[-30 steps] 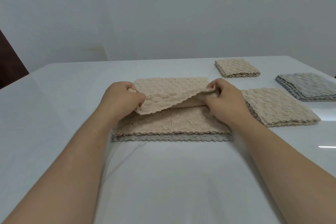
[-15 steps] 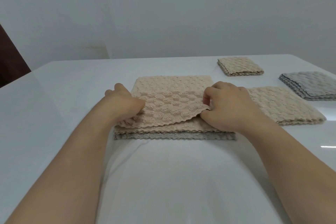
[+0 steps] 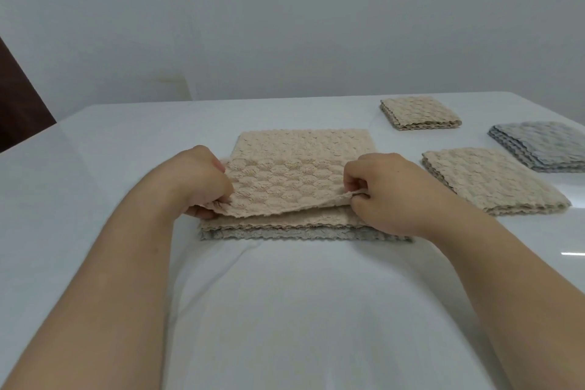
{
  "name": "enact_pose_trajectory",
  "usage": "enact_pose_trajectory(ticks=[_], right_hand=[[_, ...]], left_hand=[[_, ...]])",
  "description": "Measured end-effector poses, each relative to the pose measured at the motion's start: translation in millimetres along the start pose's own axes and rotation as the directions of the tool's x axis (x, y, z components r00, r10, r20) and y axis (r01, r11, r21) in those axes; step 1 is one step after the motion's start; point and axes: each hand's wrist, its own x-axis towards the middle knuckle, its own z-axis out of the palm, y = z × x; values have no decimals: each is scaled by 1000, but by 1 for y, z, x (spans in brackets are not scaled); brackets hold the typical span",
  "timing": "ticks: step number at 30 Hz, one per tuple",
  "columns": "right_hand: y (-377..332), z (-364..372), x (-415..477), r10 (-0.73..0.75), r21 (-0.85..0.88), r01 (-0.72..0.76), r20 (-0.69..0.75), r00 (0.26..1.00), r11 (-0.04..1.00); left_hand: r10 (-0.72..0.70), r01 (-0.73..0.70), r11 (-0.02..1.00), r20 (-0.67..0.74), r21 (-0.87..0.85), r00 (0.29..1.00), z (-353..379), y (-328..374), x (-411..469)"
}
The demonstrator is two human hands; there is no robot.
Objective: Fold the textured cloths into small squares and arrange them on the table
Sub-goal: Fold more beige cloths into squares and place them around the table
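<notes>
A beige textured cloth (image 3: 291, 180) lies on top of a small pile in the middle of the white table (image 3: 285, 310), folded over toward me. My left hand (image 3: 199, 184) pinches its near left corner and my right hand (image 3: 383, 193) pinches its near right corner. Both corners are held slightly above the pile. Under it lie another beige cloth (image 3: 285, 222) and a grey cloth (image 3: 285, 234), with only their near edges showing.
Three folded cloths sit to the right: a small beige square (image 3: 419, 112) at the back, a larger folded beige cloth (image 3: 493, 180) nearer, and a folded grey cloth (image 3: 544, 149) by the right edge. A dark object (image 3: 19, 104) stands beyond the table's left corner.
Both hands have drawn the far edge of the beige cloth toward me, from the middle of the pile to near its front edge, folding the cloth in half.
</notes>
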Motion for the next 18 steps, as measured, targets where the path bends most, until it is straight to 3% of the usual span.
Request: enact_pose_trajectory(ticks=[6,10,12,15,18], right_hand=[[-1,0,-3,6,-31,-3,97,995,1000],[-4,-1,-7,-50,-29,53,101,994,998],[-7,-2,-8,-89,5,89,106,990,996],[-8,-1,-8,-116,19,115,128,985,993],[-7,1,-7,-121,15,120,96,988,993]], left_hand=[[24,-27,989,21,144,1000,3,-1,0],[134,-92,907,-76,411,988,3,0,2],[307,-262,892,-68,369,949,3,4,0],[501,-517,833,131,196,856,9,10,-11],[560,-595,798,246,99,791,19,11,-17]])
